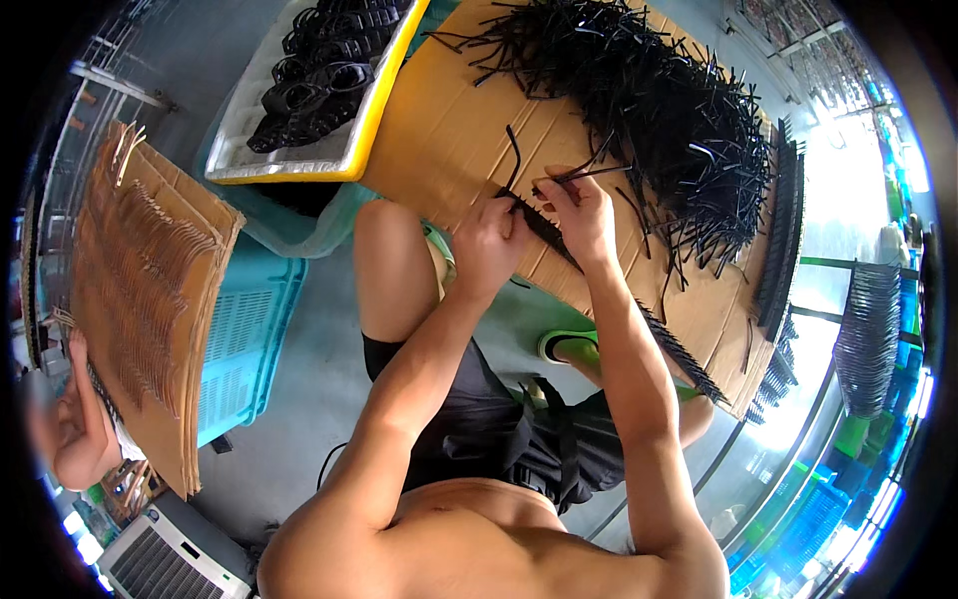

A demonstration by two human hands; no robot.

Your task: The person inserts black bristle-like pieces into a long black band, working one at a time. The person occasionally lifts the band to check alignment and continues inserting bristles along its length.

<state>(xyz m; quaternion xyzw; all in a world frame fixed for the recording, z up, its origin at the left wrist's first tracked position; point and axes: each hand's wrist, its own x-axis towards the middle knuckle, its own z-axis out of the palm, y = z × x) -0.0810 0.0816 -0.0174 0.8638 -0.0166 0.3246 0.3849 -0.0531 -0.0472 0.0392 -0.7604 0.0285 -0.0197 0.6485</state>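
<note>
My right hand (584, 218), above the cardboard's near edge, pinches a thin black eyeglass temple (597, 173) between thumb and fingertips. Close beside it my left hand (487, 243) is closed, with another black temple (516, 150) rising upright from its fingers, its tip bent. A dark toothed strip (547, 232) starts at the left fingertips and passes under my right hand. It follows the edge toward a row of black pieces (684, 351) past my right forearm. A big tangled heap of black temples (669, 130) covers the far side of the cardboard (449, 130).
A white foam tray with a yellow rim (364, 150) holds black eyeglass frames (319, 85) at the upper left. Left of me, cardboard sheets (150, 299) lined with temples lean on a blue crate (244, 339). Another person's arm (85, 409) shows beyond them. More rows (778, 240) line the right edge.
</note>
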